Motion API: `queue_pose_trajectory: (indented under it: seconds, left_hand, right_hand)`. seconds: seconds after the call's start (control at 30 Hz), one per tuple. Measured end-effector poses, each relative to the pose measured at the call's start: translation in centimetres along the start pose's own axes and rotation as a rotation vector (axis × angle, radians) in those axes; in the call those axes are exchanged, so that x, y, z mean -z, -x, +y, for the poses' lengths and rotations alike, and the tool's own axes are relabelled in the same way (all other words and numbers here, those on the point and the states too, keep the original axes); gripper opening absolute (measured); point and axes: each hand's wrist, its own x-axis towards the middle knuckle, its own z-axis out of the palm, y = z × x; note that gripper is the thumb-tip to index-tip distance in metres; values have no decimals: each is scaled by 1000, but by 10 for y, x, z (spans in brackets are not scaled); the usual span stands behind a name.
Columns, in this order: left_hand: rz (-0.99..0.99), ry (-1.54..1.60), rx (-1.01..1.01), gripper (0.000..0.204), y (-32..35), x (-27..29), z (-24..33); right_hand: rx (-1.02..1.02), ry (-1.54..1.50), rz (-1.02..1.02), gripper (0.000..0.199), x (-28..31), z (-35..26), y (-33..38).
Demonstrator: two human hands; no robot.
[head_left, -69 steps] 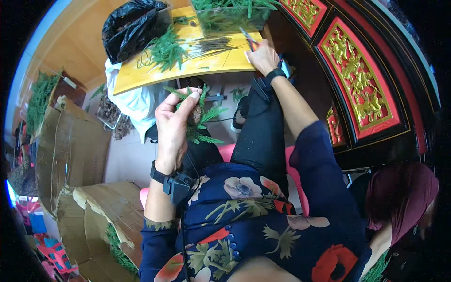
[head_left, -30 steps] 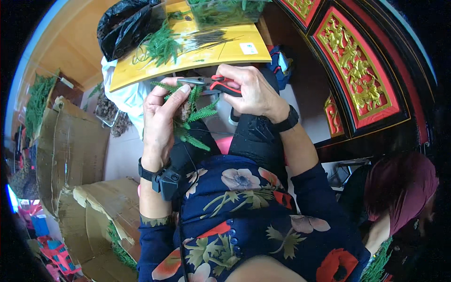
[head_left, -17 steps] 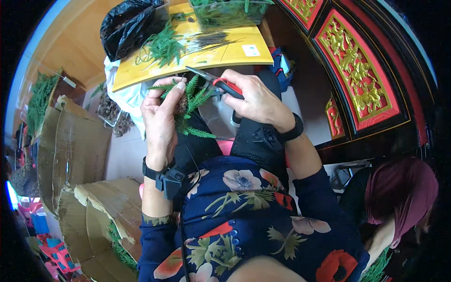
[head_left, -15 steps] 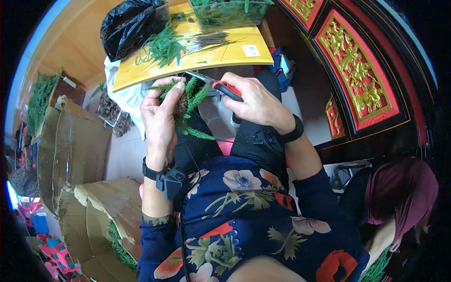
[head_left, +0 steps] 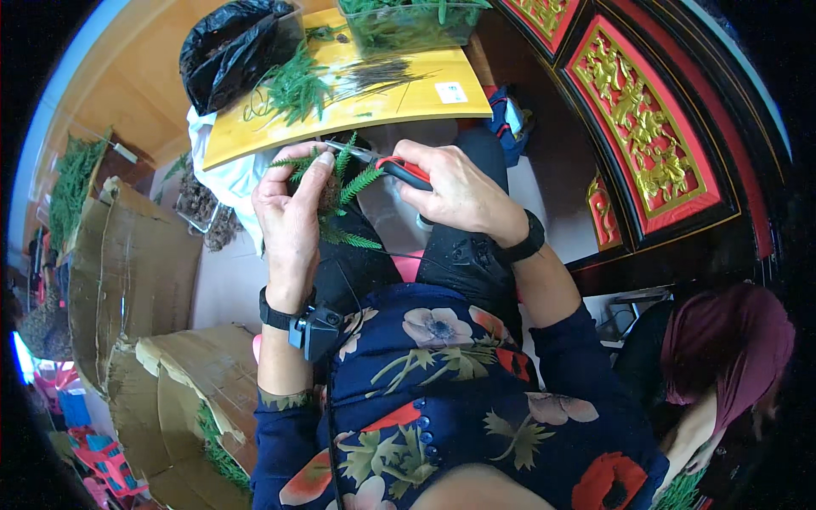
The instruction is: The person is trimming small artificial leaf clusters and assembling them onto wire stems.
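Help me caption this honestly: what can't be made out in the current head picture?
All in the head view:
Pliers: handles partly hidden by the right hand; whether the tips grip anything is too small to tell.
Green sprig: partly covered by the left hand.
Clear box: far side cut off by the top edge.
Black bag: contents too dark to name.

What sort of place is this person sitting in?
Probably an indoor room used for handwork, home or workshop I can't tell: the right hand grips pliers, green sprigs lie on a yellow table, and cardboard boxes stand at left.
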Motion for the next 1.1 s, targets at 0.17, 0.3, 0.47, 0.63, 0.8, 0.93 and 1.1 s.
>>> queue_pose_trajectory:
  seconds: [0.17, 0.3, 0.47, 0.63, 0.8, 0.93, 1.1]
  left_hand:
    - [-9, -8, 38, 12, -4, 6, 2]
    - [26, -21, 27, 12, -5, 15, 3]
    - [58, 155, 168, 10, -15, 44, 20]
    - [156, 379, 332, 6, -19, 80, 22]
    - [210, 445, 331, 6, -21, 89, 18]
    - [273, 334, 184, 6, -24, 89, 17]
    - [311, 182, -66, 6, -23, 88, 16]
  right_hand:
    - [15, 14, -10, 22, 0, -2, -5]
    - [61, 11, 26, 22, -14, -6, -11]
    - [16, 306, 143, 22, -30, -40, -38]
    - [213, 653, 270, 23, -50, -62, -67]
    - [333, 1090, 294, 14, -50, -90, -82]
    - [458, 1268, 333, 14, -50, -104, -96]
    - [340, 1031, 250, 21, -34, -106, -93]
